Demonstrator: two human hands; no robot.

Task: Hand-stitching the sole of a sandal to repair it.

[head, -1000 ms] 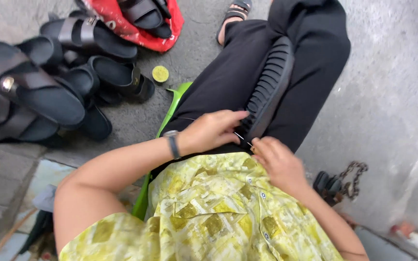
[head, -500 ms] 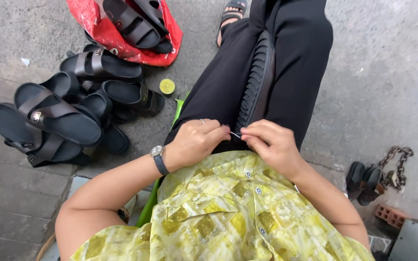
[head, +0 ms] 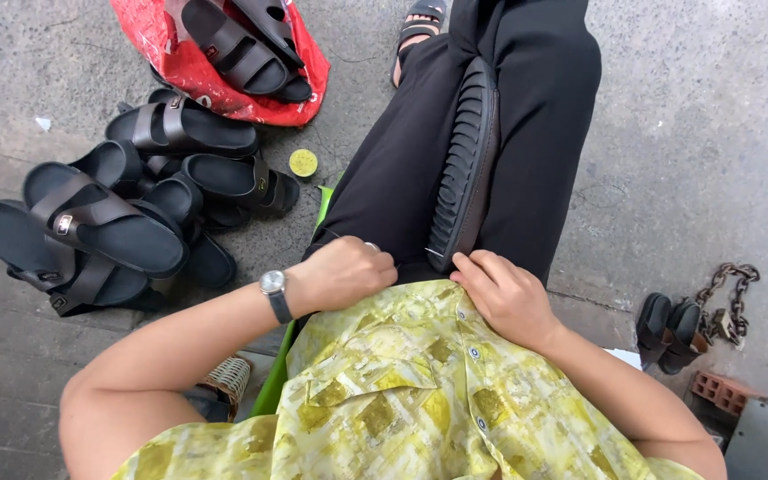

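A black sandal (head: 466, 164) lies ribbed sole up along my lap, wedged between my thighs in black trousers (head: 544, 107). My right hand (head: 501, 295) sits at its near heel end, with curled fingers pinching the edge. My left hand (head: 345, 272), which has a wristwatch (head: 274, 290) on its wrist, is closed into a fist just left of the heel and rests on my left thigh. Nothing shows inside the fist. My yellow patterned shirt (head: 402, 391) hides what lies under both hands.
A pile of black sandals (head: 126, 222) lies on the concrete to my left, with a red bag (head: 224, 84) of more sandals behind it. A small yellow-green lid (head: 303, 163) is beside them. A rusty chain (head: 729, 302) and a small pair of dark shoes (head: 667, 331) are at the right.
My hands were pinched together at the sandal's heel. My left hand has since drawn away to the left as a fist. The right hand stays at the heel.
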